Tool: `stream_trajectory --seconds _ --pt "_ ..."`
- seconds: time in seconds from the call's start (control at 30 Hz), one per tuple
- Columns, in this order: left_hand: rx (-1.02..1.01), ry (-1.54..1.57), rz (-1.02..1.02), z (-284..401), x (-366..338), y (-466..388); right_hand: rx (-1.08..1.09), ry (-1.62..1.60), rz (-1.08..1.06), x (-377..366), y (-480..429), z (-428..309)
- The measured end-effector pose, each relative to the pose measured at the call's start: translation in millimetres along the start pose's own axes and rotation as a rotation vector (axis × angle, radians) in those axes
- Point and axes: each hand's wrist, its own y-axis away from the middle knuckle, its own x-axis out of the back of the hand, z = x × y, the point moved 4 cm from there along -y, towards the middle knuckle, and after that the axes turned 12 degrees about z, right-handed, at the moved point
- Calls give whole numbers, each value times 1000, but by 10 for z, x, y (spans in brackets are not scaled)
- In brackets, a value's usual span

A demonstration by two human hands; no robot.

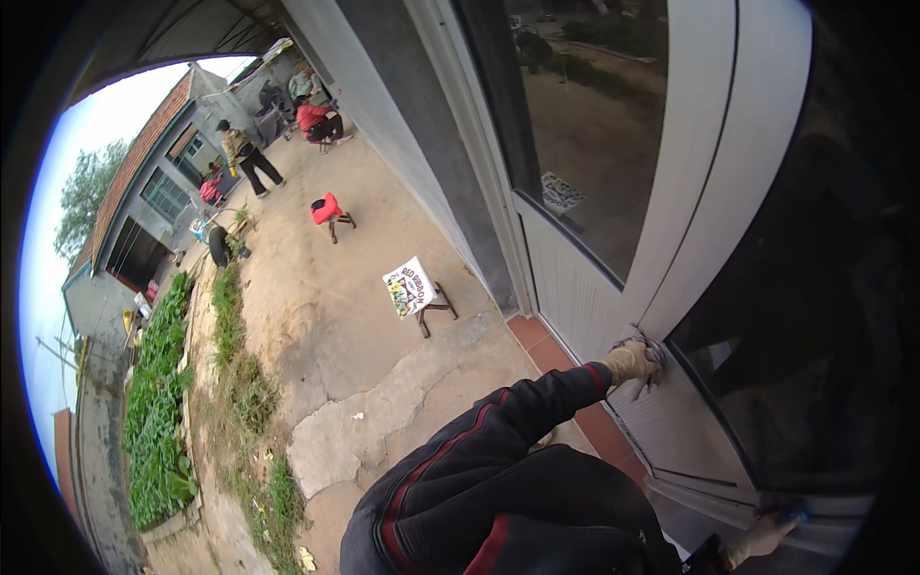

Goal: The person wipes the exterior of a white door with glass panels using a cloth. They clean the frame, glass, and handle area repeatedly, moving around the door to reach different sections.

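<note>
My left hand (636,361), in a pale work glove, rests against the silver-framed door (701,280) where its frame meets the lower ribbed panel. Whether its fingers grip anything there is hidden. Down at the lower right, my right hand (758,543) is close to the door's far frame. A small blue thing (796,514) shows at its fingertips, too dark and blurred to name or to tell whether it is held. The door's dark glass pane (812,359) lies between and above my hands. Reddish tiles (604,435) line the threshold below.
A low stool with a printed white cover (411,289) stands on the cracked concrete. Beyond it is a stool with a red cover (328,208). One person (248,154) stands farther off, and another in red (314,118) sits low. Leafy green plants (159,402) grow along the left.
</note>
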Motion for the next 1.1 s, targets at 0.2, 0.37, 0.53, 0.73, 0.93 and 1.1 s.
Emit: stream_trajectory --seconds 0.2,0.37,0.53,0.73,0.93,1.1 --pt "39 132 -20 71 13 51 4 -18 152 204 -195 -89" --pt "173 150 -74 21 -56 8 7 -17 119 737 -533 -481" --pt "146 232 -106 -90 -96 -56 -37 -243 239 1211 -945 -814" --pt "185 261 -114 -131 -97 -57 193 -385 778 1706 -1354 -1048" --pt "156 302 -115 -35 -64 0 385 -246 906 1641 -1431 -1117" --pt "148 300 -115 -47 -90 -30 178 -71 494 999 -743 -810"
